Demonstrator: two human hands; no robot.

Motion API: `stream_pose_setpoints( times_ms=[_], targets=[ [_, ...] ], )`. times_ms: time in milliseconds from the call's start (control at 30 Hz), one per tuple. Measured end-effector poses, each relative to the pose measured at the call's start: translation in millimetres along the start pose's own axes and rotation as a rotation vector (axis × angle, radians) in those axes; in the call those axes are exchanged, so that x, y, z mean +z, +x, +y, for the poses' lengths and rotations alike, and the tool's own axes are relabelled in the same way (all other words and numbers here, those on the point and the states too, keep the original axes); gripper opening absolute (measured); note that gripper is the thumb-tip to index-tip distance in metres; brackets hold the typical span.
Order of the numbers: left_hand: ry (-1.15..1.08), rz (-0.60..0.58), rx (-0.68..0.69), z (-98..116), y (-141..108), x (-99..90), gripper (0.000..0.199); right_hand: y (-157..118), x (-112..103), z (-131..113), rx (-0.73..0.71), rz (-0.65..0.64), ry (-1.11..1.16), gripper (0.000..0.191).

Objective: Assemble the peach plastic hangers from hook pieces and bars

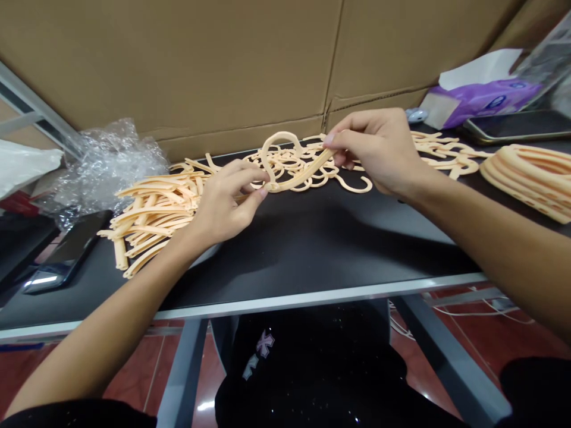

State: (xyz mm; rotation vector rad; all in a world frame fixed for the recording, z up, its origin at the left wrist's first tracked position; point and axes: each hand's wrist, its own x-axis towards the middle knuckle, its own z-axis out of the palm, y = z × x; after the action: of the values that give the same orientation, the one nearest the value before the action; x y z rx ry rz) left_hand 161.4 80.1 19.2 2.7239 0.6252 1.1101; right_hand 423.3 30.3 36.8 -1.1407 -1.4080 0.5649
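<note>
A cream plastic clothes hanger (307, 172) is held between my two hands above the dark tabletop, with its curved hook pointing up. My left hand (229, 199) pinches it close to the joint below the hook; what lies behind those fingers is hidden. On the other side, my right hand (375, 148) grips the far end of the hanger's arm between thumb and fingers. A heap of loose hanger arms (154, 217) lies just left of my left hand. Behind the held hanger, loose hooks (357, 184) lie in a tangled pile.
Stacked hangers (530, 181) lie at the right. A purple tissue pack (486, 101) and a phone (521, 126) are behind them. At the left are crumpled clear plastic wrap (111, 160) and another phone (66, 252). A cardboard wall (200, 65) closes off the back.
</note>
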Motion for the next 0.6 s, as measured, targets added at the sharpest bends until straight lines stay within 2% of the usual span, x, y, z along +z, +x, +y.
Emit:
stream_pose_setpoints(
  times_ms=[133, 233, 467, 600],
  targets=[
    [-0.153, -0.052, -0.143, -1.1, -4.0, 5.3, 0.023, 0.1, 2.9, 1.2, 0.062, 0.01, 0.032, 0.018],
    [-0.186, -0.052, -0.217, 0.4, -6.0, 9.0, 0.023, -0.8, 6.6, 1.6, 0.13, 0.012, 0.088, 0.02],
    [-0.267, -0.022, -0.242, 2.4, -3.4, 10.0, 0.022, -7.2, 17.1, -1.0, 0.278, 0.001, 0.264, 0.022],
    [-0.331, -0.013, -0.229, 4.1, -2.7, 11.3, 0.021, -14.7, 28.1, -5.4, 0.347, -0.11, 0.228, 0.019]
  ],
)
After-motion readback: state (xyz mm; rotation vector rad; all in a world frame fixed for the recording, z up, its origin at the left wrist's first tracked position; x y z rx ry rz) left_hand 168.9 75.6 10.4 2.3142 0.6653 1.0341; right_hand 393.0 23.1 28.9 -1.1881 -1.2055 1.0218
